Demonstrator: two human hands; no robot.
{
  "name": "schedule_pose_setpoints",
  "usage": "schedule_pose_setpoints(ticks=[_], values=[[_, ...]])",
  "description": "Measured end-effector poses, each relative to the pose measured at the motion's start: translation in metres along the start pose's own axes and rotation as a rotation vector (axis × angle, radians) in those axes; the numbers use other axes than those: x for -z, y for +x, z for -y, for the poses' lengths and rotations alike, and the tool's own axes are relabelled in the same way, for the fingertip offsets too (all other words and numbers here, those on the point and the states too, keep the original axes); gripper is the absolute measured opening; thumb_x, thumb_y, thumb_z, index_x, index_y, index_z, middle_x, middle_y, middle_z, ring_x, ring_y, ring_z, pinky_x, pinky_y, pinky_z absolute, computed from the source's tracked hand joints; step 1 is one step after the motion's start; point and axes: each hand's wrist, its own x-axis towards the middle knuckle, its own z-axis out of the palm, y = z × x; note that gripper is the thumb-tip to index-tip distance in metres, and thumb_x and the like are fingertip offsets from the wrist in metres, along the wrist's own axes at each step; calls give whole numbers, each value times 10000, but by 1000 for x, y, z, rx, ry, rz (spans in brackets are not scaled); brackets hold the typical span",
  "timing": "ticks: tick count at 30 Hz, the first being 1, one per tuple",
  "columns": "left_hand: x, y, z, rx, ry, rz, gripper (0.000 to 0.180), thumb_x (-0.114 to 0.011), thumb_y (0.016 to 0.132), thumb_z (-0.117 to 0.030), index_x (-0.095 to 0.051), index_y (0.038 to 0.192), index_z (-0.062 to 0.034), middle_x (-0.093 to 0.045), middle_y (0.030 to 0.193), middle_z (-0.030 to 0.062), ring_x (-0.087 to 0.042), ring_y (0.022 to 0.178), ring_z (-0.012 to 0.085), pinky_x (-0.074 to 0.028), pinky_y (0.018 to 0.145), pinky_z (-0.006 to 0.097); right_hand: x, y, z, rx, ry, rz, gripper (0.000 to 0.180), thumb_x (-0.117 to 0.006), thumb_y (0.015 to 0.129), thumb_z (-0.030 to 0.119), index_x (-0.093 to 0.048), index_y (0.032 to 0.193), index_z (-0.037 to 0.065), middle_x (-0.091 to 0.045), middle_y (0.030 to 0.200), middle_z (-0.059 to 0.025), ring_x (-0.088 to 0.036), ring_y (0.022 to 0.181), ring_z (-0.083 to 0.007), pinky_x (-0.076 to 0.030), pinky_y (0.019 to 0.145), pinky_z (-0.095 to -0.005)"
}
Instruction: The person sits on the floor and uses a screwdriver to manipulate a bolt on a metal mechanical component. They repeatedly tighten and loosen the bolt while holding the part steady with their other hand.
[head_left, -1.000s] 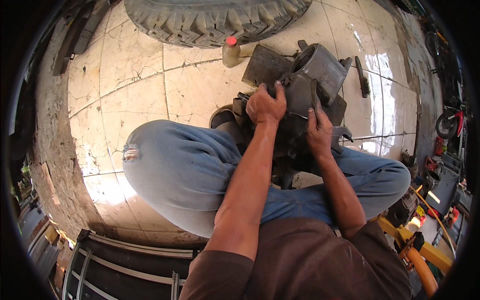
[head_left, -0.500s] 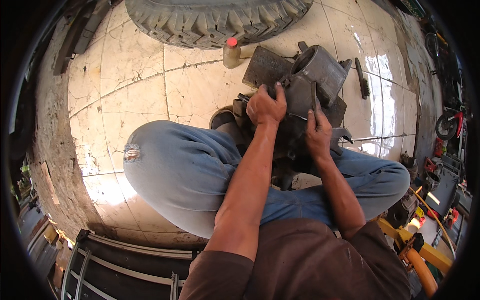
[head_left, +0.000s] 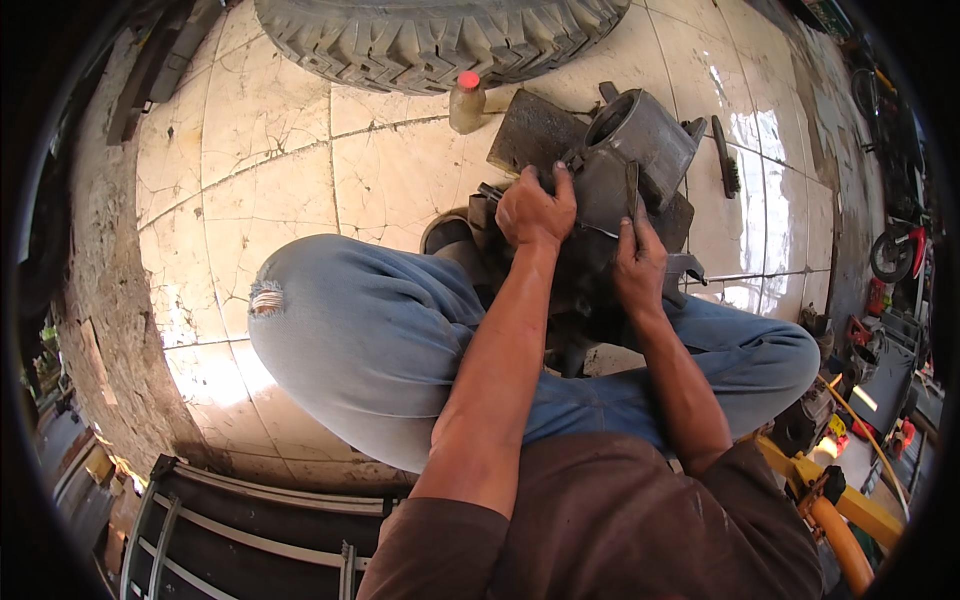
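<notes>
A grey cast-metal housing with a round opening at its far end lies tilted between my legs. My left hand is closed on its left edge, thumb up, with the fingertips partly hidden. My right hand pinches a thin, flat, dark blade-like tool, which points away from me and lies against or just over the housing's near face. Whether its tip touches the metal I cannot tell. Below the hands, the lower part of the housing is dark and partly covered by my arms.
A dark flat block sits beside and partly under the housing. Beyond it stand a bottle with a red cap and a large tyre. A wire brush lies on the tiles at the right. Near my left side is a black metal-framed creeper.
Both hands keep their hold and hardly move. The blade-like tool has shifted very slightly. The whole view has drifted a few pixels.
</notes>
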Motion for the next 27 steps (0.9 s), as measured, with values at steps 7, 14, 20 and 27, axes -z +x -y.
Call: schedule_pose_setpoints(ticks=[7, 14, 20, 27], values=[[5, 1, -5, 29, -15, 43, 589, -578, 917, -522, -736, 1073, 23, -735, 959, 263, -707, 926, 439, -542, 836, 510, -2, -1, -2, 24, 0, -19, 371, -562, 1001, 67, -593, 1344, -73, -691, 1022, -252, -705, 897, -320, -536, 804, -384], [2, 0, -3, 25, -13, 24, 580, -584, 915, -520, -738, 1068, 18, -732, 950, 267, -708, 912, 435, -544, 821, 510, -3, -3, -3, 24, -43, -15, 368, -567, 1000, 71, -595, 1337, -75, -693, 1037, -259, -712, 926, -330, -537, 816, -392], [4, 0, -4, 12, -19, 36, 581, -582, 918, -518, -734, 1085, 18, -736, 941, 259, -708, 901, 439, -543, 815, 513, -5, 8, 1, -26, 10, 20, 358, -574, 1002, 83, -607, 1320, -79, -688, 1133, -289, -714, 1022, -347, -537, 866, -393], [0, 0, -3, 19, -16, 27, 590, -580, 921, -521, -731, 1096, 22, -734, 965, 266, -704, 931, 441, -537, 838, 511, 2, 5, -2, -91, 16, 40, 367, -572, 1005, 79, -598, 1334, -82, -685, 1198, -285, -693, 1129, -339, -520, 946, -376]])
